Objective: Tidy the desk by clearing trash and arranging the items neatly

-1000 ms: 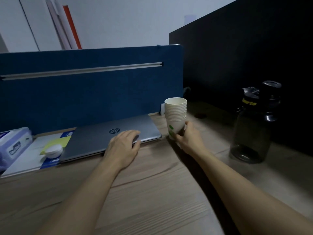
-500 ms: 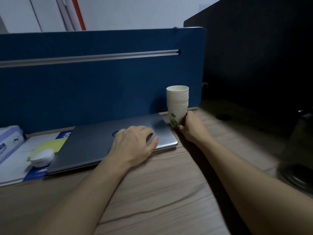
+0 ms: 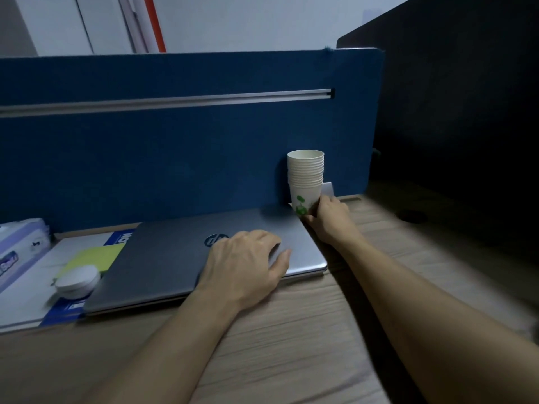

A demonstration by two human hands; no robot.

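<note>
My right hand [image 3: 328,221] grips the base of the cup stack [image 3: 306,182] at the counter's [image 3: 291,345] back edge, by the laptop's [image 3: 175,258] far corner. Left hand [image 3: 248,263] lies flat on the lid, fingers relaxed. Pls hold low, keep the stack upright btw.

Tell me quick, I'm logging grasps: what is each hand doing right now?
Left hand: open, resting flat on the closed laptop.
Right hand: gripping the base of the paper cup stack.
</note>
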